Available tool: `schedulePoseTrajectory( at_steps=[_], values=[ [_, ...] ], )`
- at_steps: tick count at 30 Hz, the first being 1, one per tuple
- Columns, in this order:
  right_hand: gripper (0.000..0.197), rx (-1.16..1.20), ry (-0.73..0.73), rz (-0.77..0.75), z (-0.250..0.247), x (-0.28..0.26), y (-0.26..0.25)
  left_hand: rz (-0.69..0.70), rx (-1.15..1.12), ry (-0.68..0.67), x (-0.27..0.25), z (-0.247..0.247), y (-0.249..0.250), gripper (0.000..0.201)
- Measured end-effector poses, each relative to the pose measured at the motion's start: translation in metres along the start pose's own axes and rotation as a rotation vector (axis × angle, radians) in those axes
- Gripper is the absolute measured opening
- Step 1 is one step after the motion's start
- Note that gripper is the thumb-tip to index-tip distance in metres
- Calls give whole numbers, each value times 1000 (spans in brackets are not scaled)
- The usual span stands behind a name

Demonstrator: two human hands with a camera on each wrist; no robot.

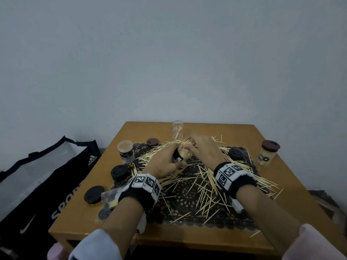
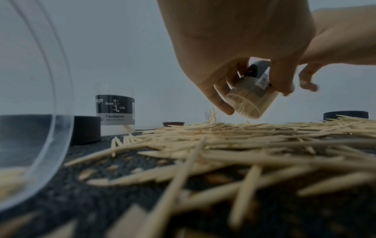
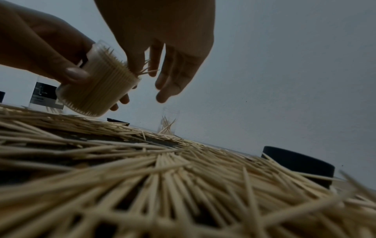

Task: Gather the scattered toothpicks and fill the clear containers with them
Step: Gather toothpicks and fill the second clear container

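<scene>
Scattered toothpicks (image 1: pixel 203 182) (image 2: pixel 223 141) (image 3: pixel 167 167) lie in a heap over a black lace mat (image 1: pixel 185 205) on the wooden table (image 1: pixel 266 136). My left hand (image 1: pixel 170 161) (image 2: pixel 221 83) (image 3: pixel 67 70) grips a clear container (image 1: pixel 185 155) (image 2: pixel 249 101) (image 3: pixel 95 91) packed with toothpicks, tilted above the heap. My right hand (image 1: pixel 190 145) (image 3: pixel 142 67) is at its mouth, thumb and forefinger pinching a few toothpicks; the other fingers hang loose.
A clear container (image 1: pixel 177 130) (image 3: pixel 168 124) holding few toothpicks stands at the back. A labelled one (image 1: pixel 126 151) (image 2: pixel 115 112) stands left, a capped full one (image 1: pixel 267 153) right. Black lids (image 1: pixel 118 172) (image 1: pixel 235 152) and a brown lid (image 1: pixel 152 142) lie about. A sports bag (image 1: pixel 47 175) stands left of the table.
</scene>
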State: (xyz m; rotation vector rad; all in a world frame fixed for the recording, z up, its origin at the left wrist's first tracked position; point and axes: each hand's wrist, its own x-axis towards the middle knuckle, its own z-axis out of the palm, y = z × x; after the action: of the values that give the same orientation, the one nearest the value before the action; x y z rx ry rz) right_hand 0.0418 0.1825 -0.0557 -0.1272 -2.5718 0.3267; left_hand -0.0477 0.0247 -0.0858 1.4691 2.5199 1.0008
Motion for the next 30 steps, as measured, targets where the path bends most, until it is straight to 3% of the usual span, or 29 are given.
schedulePoseTrajectory(
  at_steps=[5, 9, 12, 14, 20, 24, 27, 30],
  values=[
    [22, 71, -56, -63, 7, 3, -1, -34, 30, 33, -1, -1, 3, 53],
    [34, 14, -99, -89, 5, 1, -5, -53, 31, 75, -3, -3, 8, 50],
    [46, 6, -53, -66, 0, -1, -10, -69, 58, 123, -3, -5, 9, 46],
    [45, 39, -57, -73, 1, -2, -11, -86, 89, 154, -3, -6, 9, 45],
    [55, 45, -98, -214, 2, -3, -9, -108, 99, 198, -4, -5, 3, 49],
    [66, -12, -103, -188, -2, -2, -11, -132, 98, 256, -3, -7, 2, 55],
    [60, -60, -89, -87, -2, -2, -10, -165, 100, 285, -3, -7, 0, 68],
    [41, -72, -316, -34, 6, -3, -4, -151, 80, 287, -6, -8, 1, 90]
  ],
)
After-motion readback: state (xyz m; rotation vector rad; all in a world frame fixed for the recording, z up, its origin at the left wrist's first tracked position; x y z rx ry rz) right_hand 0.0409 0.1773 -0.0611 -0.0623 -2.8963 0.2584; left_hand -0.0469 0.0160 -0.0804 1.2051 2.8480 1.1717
